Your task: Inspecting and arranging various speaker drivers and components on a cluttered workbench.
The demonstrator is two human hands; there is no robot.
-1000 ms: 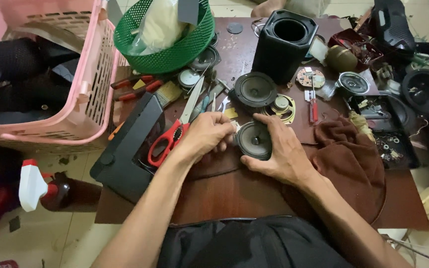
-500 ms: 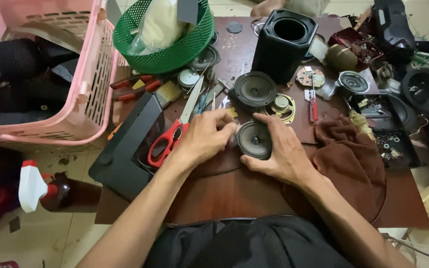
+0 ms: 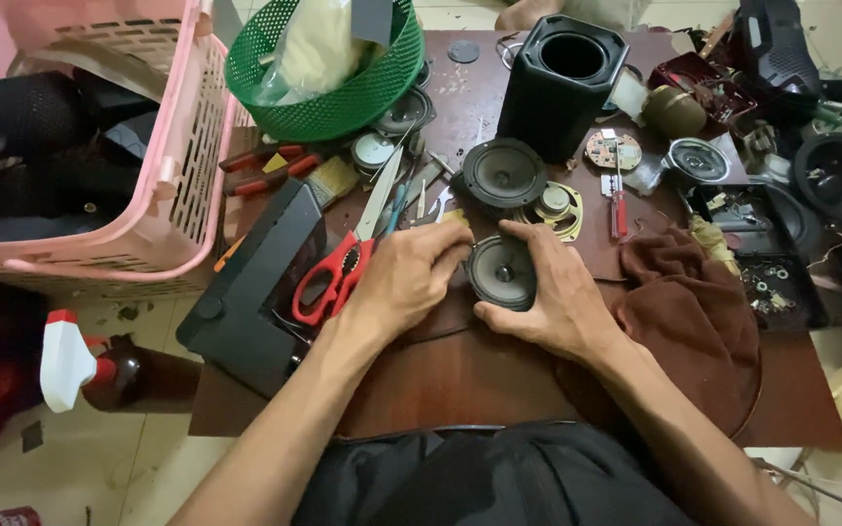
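Two hands, left hand [image 3: 403, 282]; right hand [image 3: 550, 297], clasp round black speaker cone [image 3: 502, 271].

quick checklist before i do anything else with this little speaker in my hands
1. Grip on the small round black speaker driver: ok, right hand cups it and left hand touches its left edge.
2. Driver supported: ok, it rests on the dark brown wooden table.
3. Red-handled scissors near the left hand: not ok, they lie right beside the wrist.
4. Larger black speaker driver: ok, apart from the hands.
5. Red-handled screwdriver: ok, lying to the right.
6. Wires under the driver: cannot tell, hidden.
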